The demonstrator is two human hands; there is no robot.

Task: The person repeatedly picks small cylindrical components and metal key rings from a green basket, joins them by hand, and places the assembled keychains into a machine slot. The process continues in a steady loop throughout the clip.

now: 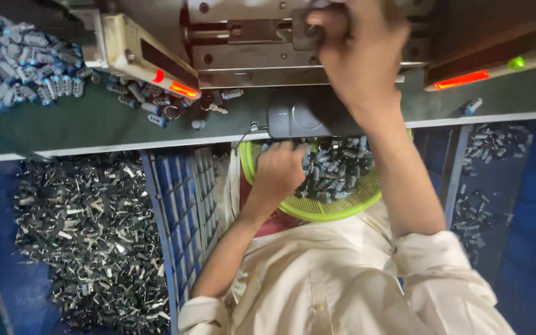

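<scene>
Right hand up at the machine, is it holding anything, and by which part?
The right hand grips a dark metal part on the machine with its fingertips, at that part's right end.

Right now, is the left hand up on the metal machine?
No, the left hand is down in the green basket of small dark parts; only the right hand is on the machine.

No real packages, labels or screens showing here, only lit panels on the machine. A slim orange-red bar (pixel 462 79) is glowing on the slanted front at the right, with a small round green lamp (pixel 517 62) shining just beside its upper end. Over on the left housing, another orange-red strip (pixel 183 89) is glowing at the lower corner, and a little red patch (pixel 158 76) is sitting right next to it.
</scene>
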